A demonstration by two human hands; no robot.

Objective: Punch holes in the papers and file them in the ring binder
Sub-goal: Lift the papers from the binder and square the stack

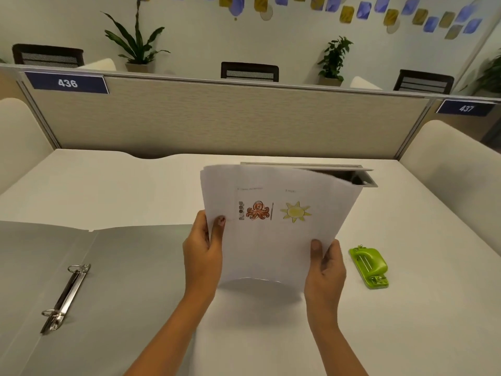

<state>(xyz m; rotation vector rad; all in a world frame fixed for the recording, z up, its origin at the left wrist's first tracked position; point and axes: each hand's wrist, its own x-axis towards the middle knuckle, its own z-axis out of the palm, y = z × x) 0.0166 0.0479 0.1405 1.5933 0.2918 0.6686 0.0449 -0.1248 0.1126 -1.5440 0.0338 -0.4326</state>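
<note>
A stack of white papers (273, 248) stands upright on its lower edge on the white desk (135, 185); the front sheet shows an orange octopus and a yellow sun. My left hand (203, 253) grips the stack's left edge, thumb on the front. My right hand (325, 270) grips the lower right edge. An open grey ring binder (130, 267) lies flat at the left, its metal two-ring mechanism (65, 297) shut. A green hole punch (369, 265) lies on the desk just right of my right hand.
A cable tray with its lid raised (366, 177) sits in the desk behind the papers. A beige partition (230, 118) closes the far edge, with cream side panels at both sides. Chairs and potted plants stand beyond it.
</note>
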